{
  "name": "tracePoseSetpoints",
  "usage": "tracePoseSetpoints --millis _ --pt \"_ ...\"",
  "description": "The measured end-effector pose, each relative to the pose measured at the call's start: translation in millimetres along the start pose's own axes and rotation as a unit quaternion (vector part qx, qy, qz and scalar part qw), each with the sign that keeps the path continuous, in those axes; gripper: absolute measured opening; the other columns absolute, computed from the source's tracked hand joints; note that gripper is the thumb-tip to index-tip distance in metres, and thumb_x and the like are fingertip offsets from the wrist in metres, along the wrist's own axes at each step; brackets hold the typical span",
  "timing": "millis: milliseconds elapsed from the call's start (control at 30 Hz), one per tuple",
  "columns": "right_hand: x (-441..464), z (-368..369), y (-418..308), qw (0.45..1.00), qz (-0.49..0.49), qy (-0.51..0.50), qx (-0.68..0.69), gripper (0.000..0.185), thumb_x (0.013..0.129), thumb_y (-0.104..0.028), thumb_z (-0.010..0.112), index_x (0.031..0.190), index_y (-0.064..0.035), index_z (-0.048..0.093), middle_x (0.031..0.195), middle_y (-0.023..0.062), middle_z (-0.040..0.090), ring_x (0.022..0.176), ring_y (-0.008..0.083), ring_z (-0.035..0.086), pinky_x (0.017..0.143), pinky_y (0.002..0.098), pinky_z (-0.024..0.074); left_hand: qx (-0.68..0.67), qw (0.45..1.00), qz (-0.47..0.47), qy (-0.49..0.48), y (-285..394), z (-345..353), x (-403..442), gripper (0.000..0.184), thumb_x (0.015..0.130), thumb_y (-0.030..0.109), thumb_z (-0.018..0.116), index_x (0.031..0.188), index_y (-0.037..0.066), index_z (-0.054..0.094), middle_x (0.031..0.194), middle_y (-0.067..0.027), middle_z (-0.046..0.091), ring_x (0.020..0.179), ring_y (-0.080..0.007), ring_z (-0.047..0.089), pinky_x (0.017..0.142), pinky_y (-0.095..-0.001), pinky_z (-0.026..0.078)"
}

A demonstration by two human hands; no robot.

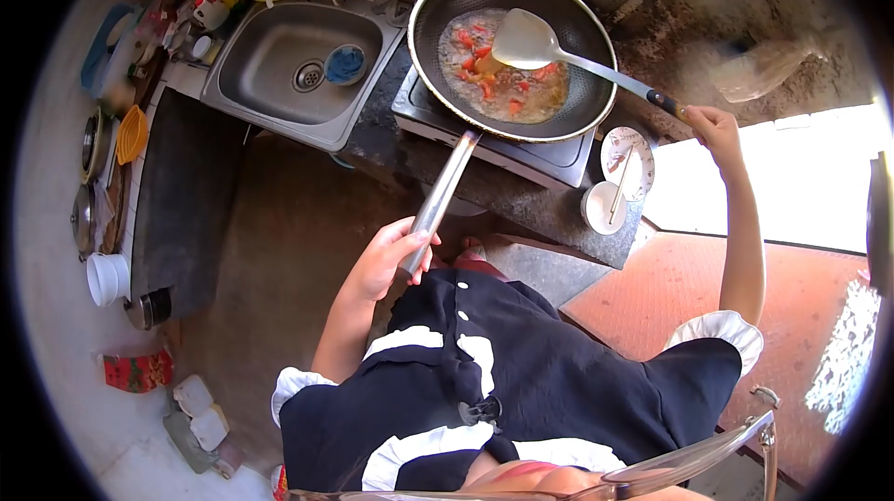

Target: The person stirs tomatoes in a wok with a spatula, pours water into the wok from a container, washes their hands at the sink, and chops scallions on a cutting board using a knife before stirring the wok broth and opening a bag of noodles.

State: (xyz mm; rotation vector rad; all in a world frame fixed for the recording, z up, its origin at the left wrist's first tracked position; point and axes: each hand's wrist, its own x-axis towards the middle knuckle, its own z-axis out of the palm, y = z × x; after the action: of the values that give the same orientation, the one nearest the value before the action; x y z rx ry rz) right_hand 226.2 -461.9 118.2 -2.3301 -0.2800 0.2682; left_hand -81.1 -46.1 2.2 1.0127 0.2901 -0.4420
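Note:
My left hand (pixel 388 254) is wrapped round the long metal handle (pixel 441 200) of a dark wok (pixel 582 40), which sits tilted over the stove (pixel 426 108). In the wok lie red pieces and bubbling liquid (pixel 503 91). Out to the right, my right hand (pixel 717 136) grips the dark end of a spatula (pixel 607 70). The broad metal head of the spatula is inside the wok, over the food, and hides part of it.
A steel sink (pixel 270 54) with a blue item in a bowl (pixel 345 64) is left of the stove. Right of it are a patterned plate (pixel 639 158) and a small white bowl (pixel 601 206) with chopsticks. Bottles and dishes line the left counter.

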Motion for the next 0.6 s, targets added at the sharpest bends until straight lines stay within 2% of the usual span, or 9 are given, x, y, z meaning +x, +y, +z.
tracePoseSetpoints --millis 167,267,333,367,400,433,500,600 --pt "-21.5 1.5 -16.0 0.992 -0.097 0.061 -0.057 0.028 0.089 -0.026 0.065 0.094 0.0019 0.069 0.063 -0.0014 0.057 0.055 0.0063 0.046 0.051 0.0208 0.0332 -0.004 1.0 -0.003 0.007 1.3 0.6 -1.1 0.027 0.092 0.026 0.052 0.1 0.0 0.056 0.069 -0.0066 0.058 0.051 -0.0104 0.054 0.047 -0.0217 0.044" --pt "-48.1 13.6 -32.1 0.982 -0.116 0.118 -0.094 0.028 0.088 -0.024 0.065 0.094 0.0026 0.068 0.069 0.0029 0.062 0.058 0.0095 0.051 0.054 0.0221 0.038 0.033 0.999 0.01 0.014 -4.6 -2.6 -1.1 0.039 0.096 0.036 0.045 0.1 -0.001 0.056 0.069 -0.0078 0.058 0.053 -0.0115 0.055 0.048 -0.023 0.045" --pt "-65.2 21.6 -38.8 0.971 -0.102 0.152 -0.157 0.026 0.088 -0.023 0.065 0.093 0.003 0.067 0.073 0.0067 0.065 0.059 0.0129 0.055 0.055 0.0248 0.0423 -0.055 0.998 0.017 0.01 -9.3 -4.4 -0.1 0.048 0.097 0.045 0.037 0.1 0.001 0.057 0.069 -0.0069 0.06 0.053 -0.012 0.056 0.047 -0.0233 0.044" --pt "-72.6 25.9 -40.1 0.952 -0.159 0.177 -0.195 0.025 0.088 -0.022 0.066 0.094 0.0027 0.066 0.073 0.0081 0.065 0.059 0.0148 0.057 0.055 0.0264 0.0436 -0.099 0.995 0.02 0.007 -12.6 -5.8 0.3 0.053 0.098 0.05 0.033 0.1 0.003 0.058 0.069 -0.0064 0.06 0.054 -0.0122 0.057 0.047 -0.0235 0.044" --pt "-80.0 30.2 -40.9 0.927 -0.213 0.2 -0.233 0.025 0.087 -0.021 0.066 0.094 0.0025 0.065 0.074 0.0095 0.065 0.059 0.0168 0.058 0.055 0.028 0.045 -0.096 0.995 0.022 0.014 -15.9 -8.8 1.0 0.068 0.097 0.059 0.022 0.103 0.001 0.057 0.071 -0.0084 0.061 0.057 -0.0139 0.058 0.05 -0.025 0.047" --pt "-88.1 33.9 -41.1 0.898 -0.266 0.225 -0.27 0.024 0.087 -0.02 0.067 0.094 0.0022 0.065 0.075 0.0109 0.065 0.059 0.0188 0.059 0.055 0.0297 0.0463 -0.108 0.994 0.024 0.018 -18.6 -9.7 0.2 0.068 0.097 0.059 0.022 0.104 0.0 0.057 0.071 -0.0086 0.061 0.057 -0.0137 0.058 0.05 -0.0251 0.047" --pt "-102.6 38.6 -40.3 0.86 -0.281 0.239 -0.353 0.026 0.083 -0.019 0.069 0.099 0.0001 0.063 0.07 0.0097 0.059 0.059 0.0229 0.059 0.055 0.0328 0.0473 -0.129 0.991 0.027 0.024 -22.3 -9.0 -1.3 0.068 0.097 0.059 0.022 0.105 0.0 0.056 0.071 -0.0089 0.061 0.058 -0.0133 0.058 0.051 -0.0253 0.048" --pt "-113.3 45.1 -41.2 0.809 -0.313 0.251 -0.429 0.029 0.081 -0.022 0.07 0.1 -0.0024 0.063 0.068 0.0058 0.053 0.061 0.0199 0.056 0.056 0.0321 0.0467 -0.126 0.992 0.01 0.013 -37.0 -15.8 -0.7 0.072 0.096 0.061 0.021 0.103 -0.001 0.057 0.071 -0.0072 0.061 0.056 -0.0128 0.057 0.05 -0.0239 0.047"
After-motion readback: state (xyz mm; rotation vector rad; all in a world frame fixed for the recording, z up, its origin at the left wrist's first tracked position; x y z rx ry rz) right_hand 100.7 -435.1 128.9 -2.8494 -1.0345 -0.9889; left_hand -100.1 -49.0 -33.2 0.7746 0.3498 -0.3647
